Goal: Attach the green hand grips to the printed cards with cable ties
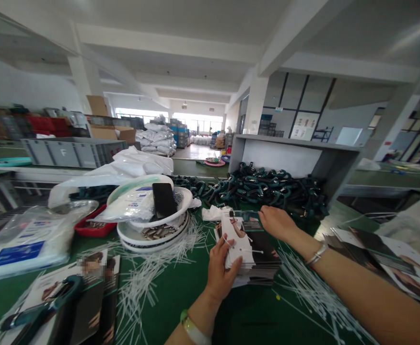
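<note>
On a thick stack of printed cards (263, 263), my left hand (220, 268) grips the top card (239, 249) by its lower left side, thumb and fingers apart on it. White cable ties (256, 251) poke out of that card. My right hand (276, 223) closes around the end of a dark green hand grip exerciser (248, 215) at the card's far edge; fingers hide part of it. Behind it lies a heap of similar exercisers (267, 189). Another exerciser (48, 304) rests on cards at the lower left.
Loose cable ties (314, 287) lie right of the stack and to its left. White basins (152, 239) hold metal springs, a bag and a black phone (164, 200). A red tray (95, 230), plastic bag (30, 244), more cards (382, 263) and a grey bin (339, 167) surround the work spot.
</note>
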Demonstrator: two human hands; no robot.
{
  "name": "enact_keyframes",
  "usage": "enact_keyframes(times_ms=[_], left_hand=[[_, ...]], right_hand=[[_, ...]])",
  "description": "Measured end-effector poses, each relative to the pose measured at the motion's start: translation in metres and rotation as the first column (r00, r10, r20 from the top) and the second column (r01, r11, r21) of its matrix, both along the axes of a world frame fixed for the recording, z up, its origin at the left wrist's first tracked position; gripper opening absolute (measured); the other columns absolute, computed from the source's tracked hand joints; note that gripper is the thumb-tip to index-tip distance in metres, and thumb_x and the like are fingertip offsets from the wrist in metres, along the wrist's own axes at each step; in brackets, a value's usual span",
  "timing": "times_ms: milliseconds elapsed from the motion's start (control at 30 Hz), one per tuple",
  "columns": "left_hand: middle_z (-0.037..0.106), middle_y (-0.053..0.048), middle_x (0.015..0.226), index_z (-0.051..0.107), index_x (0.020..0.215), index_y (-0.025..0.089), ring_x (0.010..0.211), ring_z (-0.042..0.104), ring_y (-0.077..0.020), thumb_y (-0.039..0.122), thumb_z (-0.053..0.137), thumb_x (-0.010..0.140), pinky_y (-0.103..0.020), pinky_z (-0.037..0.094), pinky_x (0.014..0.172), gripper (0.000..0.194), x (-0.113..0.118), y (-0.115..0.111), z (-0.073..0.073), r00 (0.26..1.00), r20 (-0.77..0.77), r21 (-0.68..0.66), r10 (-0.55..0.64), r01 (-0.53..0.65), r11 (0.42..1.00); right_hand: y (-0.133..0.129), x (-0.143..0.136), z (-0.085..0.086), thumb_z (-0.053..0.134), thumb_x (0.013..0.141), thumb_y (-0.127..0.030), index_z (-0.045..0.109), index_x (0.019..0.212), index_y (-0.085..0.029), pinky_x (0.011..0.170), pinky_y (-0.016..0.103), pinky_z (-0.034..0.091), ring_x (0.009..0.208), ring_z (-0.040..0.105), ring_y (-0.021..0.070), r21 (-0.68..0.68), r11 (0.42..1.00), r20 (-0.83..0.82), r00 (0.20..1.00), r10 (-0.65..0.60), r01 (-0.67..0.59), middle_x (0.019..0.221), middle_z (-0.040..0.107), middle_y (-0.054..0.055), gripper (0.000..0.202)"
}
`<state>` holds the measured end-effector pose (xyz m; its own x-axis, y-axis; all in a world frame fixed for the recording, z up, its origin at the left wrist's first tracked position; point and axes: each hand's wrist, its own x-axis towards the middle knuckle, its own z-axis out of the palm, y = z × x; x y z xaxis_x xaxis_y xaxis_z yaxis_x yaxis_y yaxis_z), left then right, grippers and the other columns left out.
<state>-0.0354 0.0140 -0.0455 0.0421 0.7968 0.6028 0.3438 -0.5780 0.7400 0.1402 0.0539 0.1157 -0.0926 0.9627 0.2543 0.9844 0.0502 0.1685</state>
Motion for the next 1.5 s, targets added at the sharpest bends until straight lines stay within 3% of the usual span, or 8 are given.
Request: enact_keyframes(times_ms=[300, 500, 700, 900, 1000, 1100, 1233, 1500], left_hand=[[0.048, -0.013, 0.132, 0.045, 0.126, 0.020, 0.119, 0.046, -0.0264, 0.033, 0.059, 0.079, -0.045, 0.038, 0.098, 0.050, 0.003, 0.003, -0.007, 0.996, 0.083, 0.023, 0.025, -0.027, 0.999], [0.046, -0.012, 0.134, 0.047, 0.124, 0.021, 0.119, 0.045, -0.0273, 0.033, 0.059, 0.080, -0.045, 0.038, 0.097, 0.048, 0.004, 0.003, -0.008, 0.996, 0.091, -0.014, 0.004, -0.003, 1.000], [0.045, -0.012, 0.135, 0.046, 0.125, 0.021, 0.122, 0.042, -0.0270, 0.034, 0.058, 0.080, -0.044, 0.034, 0.101, 0.049, 0.004, 0.002, -0.009, 0.993, 0.115, -0.049, -0.018, 0.024, 0.999], [0.049, -0.011, 0.131, 0.044, 0.127, 0.020, 0.121, 0.045, -0.0257, 0.039, 0.059, 0.078, -0.039, 0.036, 0.101, 0.054, 0.000, 0.002, -0.002, 0.953, 0.288, -0.171, -0.092, 0.146, 0.974], [0.051, -0.011, 0.128, 0.045, 0.125, 0.019, 0.118, 0.047, -0.0240, 0.041, 0.049, 0.083, -0.037, 0.039, 0.096, 0.048, -0.007, 0.006, 0.013, 0.927, 0.375, -0.284, 0.006, 0.109, 0.952], [0.057, -0.010, 0.120, 0.051, 0.118, 0.018, 0.112, 0.052, -0.0222, 0.040, 0.044, 0.085, -0.035, 0.041, 0.093, 0.040, -0.014, 0.019, 0.036, 0.968, 0.192, -0.365, 0.161, -0.082, 0.928], [0.062, -0.008, 0.115, 0.061, 0.107, 0.019, 0.108, 0.054, -0.0211, 0.037, 0.052, 0.080, -0.032, 0.039, 0.095, 0.034, -0.011, 0.055, 0.074, 0.964, -0.261, -0.319, 0.041, -0.126, 0.939], [0.068, -0.003, 0.107, 0.069, 0.097, 0.030, 0.101, 0.059, -0.0245, 0.043, 0.060, 0.074, -0.035, 0.042, 0.087, 0.029, 0.030, 0.107, 0.113, 0.815, -0.573, -0.334, -0.088, -0.134, 0.933]], right_hand=[[-0.039, -0.005, -0.032, 0.035, 0.090, -0.026, 0.056, 0.107, -0.015, 0.065, 0.029, 0.043, 0.079, 0.065, 0.0231, -0.026, 0.998, -0.016, 0.999, 0.051, -0.052, 0.091, 0.068, 0.011, 0.029], [-0.009, -0.002, -0.012, 0.030, 0.092, -0.023, 0.055, 0.111, -0.014, 0.074, 0.028, 0.043, 0.090, 0.063, 0.0206, 0.145, 0.989, -0.141, 0.989, 0.046, -0.025, 0.099, 0.067, 0.011, 0.032], [0.011, -0.011, -0.001, 0.035, 0.089, -0.023, 0.063, 0.087, -0.017, 0.064, 0.029, 0.042, 0.077, 0.066, 0.0228, 0.075, 0.994, -0.121, 0.989, 0.084, -0.075, 0.082, 0.070, 0.009, 0.029], [-0.023, -0.005, -0.033, 0.037, 0.088, -0.025, 0.060, 0.107, -0.017, 0.072, 0.031, 0.045, 0.087, 0.065, 0.0235, 0.016, 0.981, -0.128, 0.973, 0.194, -0.193, 0.100, 0.068, 0.010, 0.031], [-0.033, 0.010, -0.050, 0.039, 0.087, -0.029, 0.058, 0.114, -0.016, 0.078, 0.036, 0.046, 0.092, 0.063, 0.0256, -0.044, 0.970, -0.217, 0.950, 0.224, -0.238, 0.106, 0.067, 0.012, 0.035], [-0.033, 0.024, -0.055, 0.040, 0.088, -0.033, 0.060, 0.115, -0.018, 0.086, 0.036, 0.044, 0.100, 0.060, 0.0241, -0.061, 0.945, -0.331, 0.899, 0.285, -0.322, 0.112, 0.065, 0.010, 0.037], [-0.028, 0.026, -0.045, 0.043, 0.085, -0.032, 0.065, 0.108, -0.022, 0.080, 0.035, 0.045, 0.091, 0.061, 0.0225, -0.045, 0.936, -0.339, 0.886, 0.315, -0.350, 0.101, 0.066, 0.009, 0.033], [-0.012, 0.009, -0.052, 0.055, 0.078, -0.023, 0.072, 0.086, -0.025, 0.079, 0.032, 0.044, 0.091, 0.058, 0.0211, -0.016, 0.939, -0.343, 0.884, 0.318, -0.344, 0.097, 0.063, 0.007, 0.019]])
